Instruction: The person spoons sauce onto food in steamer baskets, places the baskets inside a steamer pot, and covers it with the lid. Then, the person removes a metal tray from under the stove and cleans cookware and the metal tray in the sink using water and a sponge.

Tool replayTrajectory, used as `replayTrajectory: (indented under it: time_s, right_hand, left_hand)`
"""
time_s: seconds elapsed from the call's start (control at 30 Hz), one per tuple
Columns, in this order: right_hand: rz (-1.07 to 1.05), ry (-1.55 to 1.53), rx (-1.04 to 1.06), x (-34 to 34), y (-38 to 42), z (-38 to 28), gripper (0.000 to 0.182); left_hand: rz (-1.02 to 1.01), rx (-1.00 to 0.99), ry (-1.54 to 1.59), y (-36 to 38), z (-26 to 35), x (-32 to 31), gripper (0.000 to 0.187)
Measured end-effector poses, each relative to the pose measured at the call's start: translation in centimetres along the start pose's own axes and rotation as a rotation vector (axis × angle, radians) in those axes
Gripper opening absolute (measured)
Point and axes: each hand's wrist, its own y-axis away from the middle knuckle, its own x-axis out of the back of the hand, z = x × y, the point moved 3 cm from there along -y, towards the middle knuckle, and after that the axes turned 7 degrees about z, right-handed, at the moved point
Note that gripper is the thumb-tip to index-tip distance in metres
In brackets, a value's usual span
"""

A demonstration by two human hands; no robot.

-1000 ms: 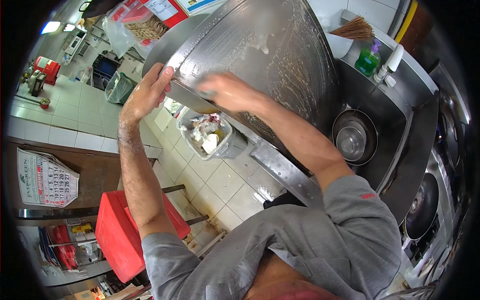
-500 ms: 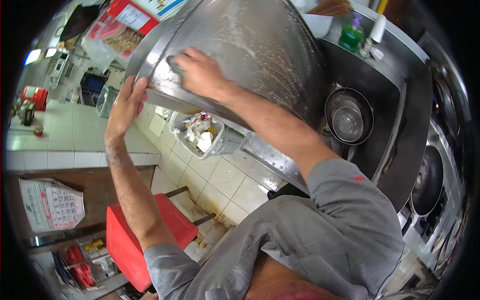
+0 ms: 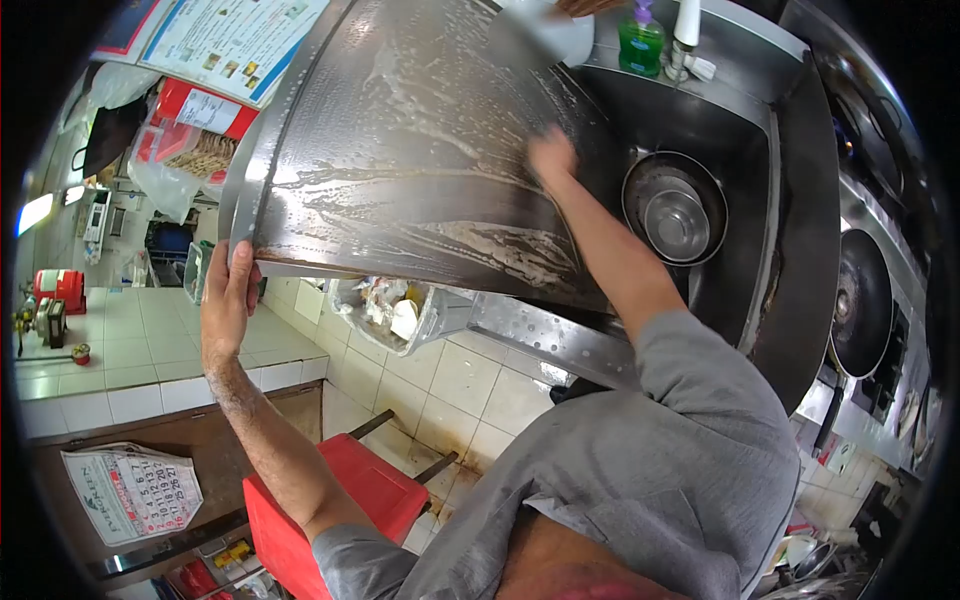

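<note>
- At 11 o'clock: metal panel, large, soap-streaked.
- 2 o'clock: dark sink.
- Inside sink: round pan.
- 9 o'clock: left hand, gripping panel corner.
- 1 o'clock: right hand, blurred at panel's right side, can't tell grip.

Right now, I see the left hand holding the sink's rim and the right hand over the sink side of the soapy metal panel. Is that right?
Not quite: the head view shows the left hand holding the edge of the soapy metal panel, not the sink's rim. The right hand is over the panel's sink side.
</note>
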Motion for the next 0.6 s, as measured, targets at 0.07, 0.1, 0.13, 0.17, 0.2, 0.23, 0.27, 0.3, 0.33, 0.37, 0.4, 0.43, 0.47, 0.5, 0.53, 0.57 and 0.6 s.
replayTrajectory:
  time_s: [0.07, 0.1, 0.13, 0.17, 0.2, 0.23, 0.27, 0.3, 0.33, 0.37, 0.4, 0.43, 0.47, 0.5, 0.53, 0.57, 0.6]
  right_hand:
    - [-0.231, -0.179, 0.188, -1.8, 2.2, -12.7, 0.036]
    - [-0.367, -0.199, 0.264, -1.8, 4.7, -17.1, 0.026]
    - [-0.392, -0.199, 0.420, -2.6, 7.8, -18.4, 0.021]
    - [-0.456, -0.132, 0.574, -1.9, 11.4, -18.4, 0.027]
    - [-0.450, -0.244, 0.680, -0.3, 14.2, -16.3, 0.030]
    - [-0.441, -0.355, 0.779, 0.9, 16.4, -13.0, 0.034]
    - [-0.391, -0.312, 0.764, 2.2, 16.6, -9.2, 0.036]
    - [-0.408, -0.119, 0.667, 3.1, 14.3, -4.3, 0.032]
    - [-0.303, 0.088, 0.510, 3.0, 11.1, 1.9, 0.021]
    - [-0.273, 0.011, 0.190, 3.8, 7.0, 8.7, 0.018]
    - [-0.236, 0.040, -0.084, 5.2, 3.8, 14.0, 0.021]
    - [-0.162, 0.226, 0.028, 6.7, 2.9, 14.5, 0.024]
    - [-0.301, -0.093, -0.363, 6.3, 3.4, 15.8, 0.021]
    - [-0.264, 0.127, 0.129, 5.6, 4.5, 14.8, 0.017]
    - [-0.355, 0.032, 0.249, 5.9, 7.6, 11.9, 0.016]
    - [-0.449, -0.065, 0.365, 6.4, 9.8, 8.9, 0.016]
    - [-0.358, -0.074, 0.491, 6.0, 9.8, 8.9, 0.017]
  left_hand:
    - [0.002, 0.011, -0.010, 0.2, 0.5, -0.2, 0.041]
    - [0.017, 0.029, -0.024, 0.3, 0.6, 0.0, 0.042]
    - [-0.013, -0.008, 0.028, 0.1, 0.1, 0.0, 0.043]
    - [-0.019, -0.018, 0.026, 0.2, 0.2, 0.1, 0.043]
    - [-0.019, -0.012, 0.013, 0.4, 0.1, 0.2, 0.043]
    - [-0.023, -0.005, -0.005, 0.2, 0.1, 0.1, 0.043]
    - [-0.033, -0.010, -0.010, -0.2, 0.3, -0.2, 0.043]
    - [-0.013, -0.012, 0.008, -0.3, 0.4, -0.5, 0.042]
    - [0.011, -0.007, 0.024, 0.0, 0.4, -0.5, 0.042]
    - [0.033, 0.001, 0.040, 0.2, 0.3, -0.4, 0.041]
    - [0.029, 0.010, 0.039, 0.4, -0.1, -0.4, 0.041]
    - [0.028, 0.013, 0.032, 0.4, -0.3, -0.3, 0.041]
    - [0.036, 0.006, 0.034, 0.1, -0.3, -0.3, 0.041]
    - [0.047, -0.002, 0.047, -0.2, 0.1, -0.5, 0.041]
    - [0.038, 0.008, 0.044, 0.0, 0.4, -0.5, 0.040]
    - [0.028, 0.021, 0.038, 0.3, 0.3, -0.5, 0.039]
    - [0.026, 0.030, 0.035, 0.1, 0.0, -0.5, 0.039]
